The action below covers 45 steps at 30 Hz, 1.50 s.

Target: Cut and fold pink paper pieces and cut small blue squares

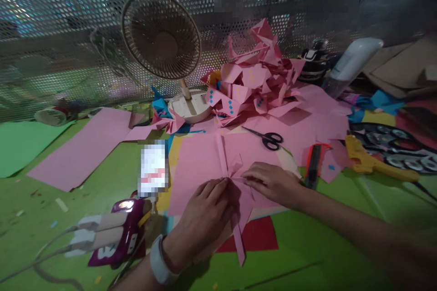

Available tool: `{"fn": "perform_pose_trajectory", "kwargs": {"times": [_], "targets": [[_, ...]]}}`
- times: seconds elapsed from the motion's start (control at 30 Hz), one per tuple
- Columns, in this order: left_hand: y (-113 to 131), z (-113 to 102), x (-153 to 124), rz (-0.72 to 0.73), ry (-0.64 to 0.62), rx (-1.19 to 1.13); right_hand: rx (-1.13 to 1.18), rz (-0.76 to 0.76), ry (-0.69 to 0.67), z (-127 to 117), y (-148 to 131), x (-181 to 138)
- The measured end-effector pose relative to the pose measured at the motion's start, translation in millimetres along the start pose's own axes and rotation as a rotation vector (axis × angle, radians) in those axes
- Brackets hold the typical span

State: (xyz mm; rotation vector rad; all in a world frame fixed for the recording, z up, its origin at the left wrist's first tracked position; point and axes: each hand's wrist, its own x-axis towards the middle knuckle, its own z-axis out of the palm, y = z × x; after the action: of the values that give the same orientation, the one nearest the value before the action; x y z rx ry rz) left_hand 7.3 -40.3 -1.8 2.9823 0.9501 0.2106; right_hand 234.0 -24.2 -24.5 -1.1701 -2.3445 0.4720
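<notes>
Pink sheet (88, 150) on green table (310, 238)

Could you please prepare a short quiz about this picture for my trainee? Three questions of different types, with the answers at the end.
1. Which wrist wears the white band?
2. True or false: the scissors are in the right hand.
3. What does the left hand touch?
A) the fan
B) the folded pink paper
C) the yellow glue gun

Key:
1. The left wrist.
2. False; they lie on flat pink paper.
3. B
</notes>
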Motion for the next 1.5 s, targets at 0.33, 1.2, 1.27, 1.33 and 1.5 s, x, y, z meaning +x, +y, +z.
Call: {"fn": "perform_pose_trajectory", "kwargs": {"times": [0.33,1.2,1.27,1.33,1.5], "targets": [[0.4,1.8,-0.5,-0.008,0.017,-0.001,-0.190,-0.148,-0.158,-5.0,-4.0,-3.2],[2.4,-1.8,-0.1,-0.149,-0.001,-0.162,-0.327,-0.326,-0.088,-0.1,-1.4,-6.0],[1.5,-0.5,-1.2,-0.141,-0.002,-0.143,-0.308,-0.309,-0.086,0.2,-1.5,-5.9],[0.6,0.3,-1.9,-0.129,-0.016,-0.120,-0.296,-0.288,-0.067,0.2,-2.2,-6.0],[0.8,-0.1,-1.4,-0.115,-0.046,-0.076,-0.309,-0.210,-0.008,2.0,-4.4,-6.8]]}}
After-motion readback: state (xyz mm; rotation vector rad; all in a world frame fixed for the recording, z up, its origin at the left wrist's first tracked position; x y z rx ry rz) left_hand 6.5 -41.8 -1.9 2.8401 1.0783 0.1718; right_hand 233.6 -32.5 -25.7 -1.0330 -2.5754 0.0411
